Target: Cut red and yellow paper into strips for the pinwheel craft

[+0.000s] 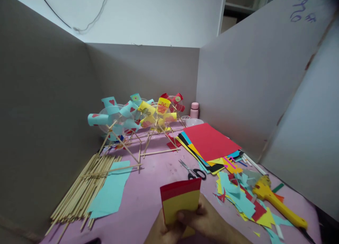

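Note:
A piece of folded paper [180, 198], yellow with a red band along its top, stands upright between my hands at the front of the table. My left hand [166, 229] grips its lower left side. My right hand [197, 217] closes on the right side, with the thumb pressed on the yellow face. Just behind the paper lie black-handled scissors [194, 170], blades pointing to the back left. The lower edge of the paper is partly covered by my fingers.
Bamboo sticks [76, 191] and light-blue paper [113, 191] lie left. Paper-bladed wheels on stick stands [109, 125] fill the back. To the right are stacked coloured sheets [212, 141], paper scraps [235, 194] and a yellow glue gun [280, 203]. A pink bottle [194, 110] stands behind; partitions enclose the table.

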`<move>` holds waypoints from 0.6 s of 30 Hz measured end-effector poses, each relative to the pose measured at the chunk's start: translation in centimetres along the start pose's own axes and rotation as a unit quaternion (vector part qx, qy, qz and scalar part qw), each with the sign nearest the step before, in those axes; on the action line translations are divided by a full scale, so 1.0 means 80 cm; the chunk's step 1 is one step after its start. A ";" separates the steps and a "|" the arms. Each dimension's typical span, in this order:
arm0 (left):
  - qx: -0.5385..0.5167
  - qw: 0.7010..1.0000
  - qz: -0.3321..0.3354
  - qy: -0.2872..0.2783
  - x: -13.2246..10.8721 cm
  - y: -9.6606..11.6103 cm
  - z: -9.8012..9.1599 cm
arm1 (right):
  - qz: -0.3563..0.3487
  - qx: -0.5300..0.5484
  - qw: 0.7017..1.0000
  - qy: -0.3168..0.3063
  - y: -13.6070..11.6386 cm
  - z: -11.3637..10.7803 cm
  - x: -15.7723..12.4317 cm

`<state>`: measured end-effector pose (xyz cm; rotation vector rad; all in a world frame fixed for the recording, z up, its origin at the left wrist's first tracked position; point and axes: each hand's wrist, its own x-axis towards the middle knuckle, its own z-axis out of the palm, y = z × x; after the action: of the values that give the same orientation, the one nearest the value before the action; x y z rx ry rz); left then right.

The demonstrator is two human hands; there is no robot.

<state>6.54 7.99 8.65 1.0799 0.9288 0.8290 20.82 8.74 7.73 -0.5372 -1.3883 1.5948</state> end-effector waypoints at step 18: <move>-0.136 0.978 -0.154 -0.022 0.015 -0.006 -0.035 | 0.118 -0.607 0.753 0.226 0.005 -0.094 0.039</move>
<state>4.46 9.89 7.43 0.6919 0.8890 0.6496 25.21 15.41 6.08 -1.7765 -1.8591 0.4080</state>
